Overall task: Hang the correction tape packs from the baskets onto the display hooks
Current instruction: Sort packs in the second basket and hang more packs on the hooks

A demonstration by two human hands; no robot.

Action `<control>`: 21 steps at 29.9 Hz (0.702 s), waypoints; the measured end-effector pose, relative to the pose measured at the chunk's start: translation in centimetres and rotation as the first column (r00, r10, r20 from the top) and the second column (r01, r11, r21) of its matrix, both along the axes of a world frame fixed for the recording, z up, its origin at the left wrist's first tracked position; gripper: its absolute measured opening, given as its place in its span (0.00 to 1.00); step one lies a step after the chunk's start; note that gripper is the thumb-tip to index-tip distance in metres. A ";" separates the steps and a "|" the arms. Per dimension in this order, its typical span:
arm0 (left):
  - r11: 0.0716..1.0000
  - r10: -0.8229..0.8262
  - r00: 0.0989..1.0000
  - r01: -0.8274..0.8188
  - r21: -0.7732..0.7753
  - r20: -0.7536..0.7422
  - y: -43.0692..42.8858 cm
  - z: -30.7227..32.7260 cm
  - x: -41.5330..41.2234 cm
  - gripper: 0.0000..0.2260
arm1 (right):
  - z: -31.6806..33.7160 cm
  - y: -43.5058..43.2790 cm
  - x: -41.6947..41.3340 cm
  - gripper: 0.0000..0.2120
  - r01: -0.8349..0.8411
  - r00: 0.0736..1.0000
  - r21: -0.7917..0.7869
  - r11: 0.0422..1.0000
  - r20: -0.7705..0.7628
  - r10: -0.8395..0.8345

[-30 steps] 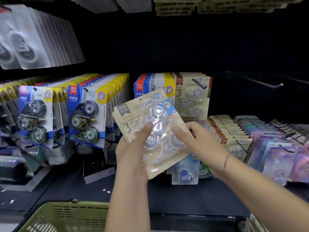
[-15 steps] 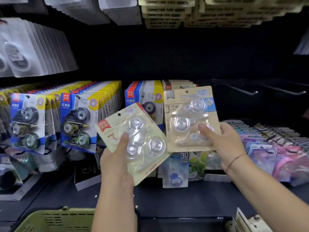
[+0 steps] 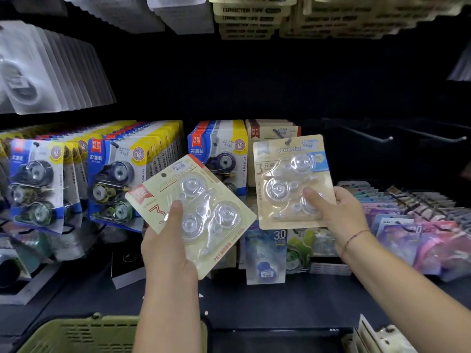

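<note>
A green basket (image 3: 76,335) sits at the bottom edge, far down and left of the hanging beige row (image 3: 270,128). Blue-and-yellow packs (image 3: 114,179) hang in dense rows left of that beige row. Below and left of the beige row, the left hand (image 3: 165,248) grips a tilted beige pack (image 3: 201,207) from underneath, thumb pressed on its clear blister, the card's top corner leaning left. Directly in front of the beige row, the right hand (image 3: 341,215) pinches an upright beige pack (image 3: 290,182) by its lower right corner, thumb across the blister. This pack's hang hole sits at the tip of the row's hook (image 3: 279,133); whether the peg passes through it cannot be told. Right of the beige row, two bare hooks (image 3: 369,133) jut out, with purple packs (image 3: 420,225) stacked below them.
</note>
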State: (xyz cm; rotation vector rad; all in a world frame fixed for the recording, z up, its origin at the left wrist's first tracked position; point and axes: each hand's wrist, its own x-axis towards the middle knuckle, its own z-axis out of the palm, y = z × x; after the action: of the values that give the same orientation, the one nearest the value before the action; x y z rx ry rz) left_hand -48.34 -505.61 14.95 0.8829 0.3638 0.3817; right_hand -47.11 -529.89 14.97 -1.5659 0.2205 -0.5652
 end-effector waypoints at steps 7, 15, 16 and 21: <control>0.999 -0.038 0.999 0.039 0.015 -0.029 -0.6 0.0 0.6 0.04 | -0.9 0.2 8.4 0.20 0.117 0.978 -0.105 0.988 -0.159 -0.132; 0.997 -0.072 0.997 0.072 -0.014 -0.008 -0.2 0.3 1.3 0.05 | -0.7 0.2 15.2 0.38 0.146 0.912 -0.193 0.970 -0.354 -0.208; 0.996 -0.085 0.996 0.085 -0.009 -0.004 -0.2 0.3 1.3 0.05 | -0.8 0.2 15.3 0.39 0.144 0.894 -0.206 0.968 -0.392 -0.216; 0.986 -0.158 0.987 0.157 0.053 0.009 -0.3 0.4 1.1 0.05 | -0.8 1.0 11.5 0.33 0.211 0.883 -0.314 0.926 -0.346 -0.318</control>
State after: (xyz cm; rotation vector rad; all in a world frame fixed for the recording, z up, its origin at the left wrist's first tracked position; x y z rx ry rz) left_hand -47.22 -505.90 15.34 0.9527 0.2712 0.2517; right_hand -35.64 -528.87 14.13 -1.9241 0.7002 -0.5031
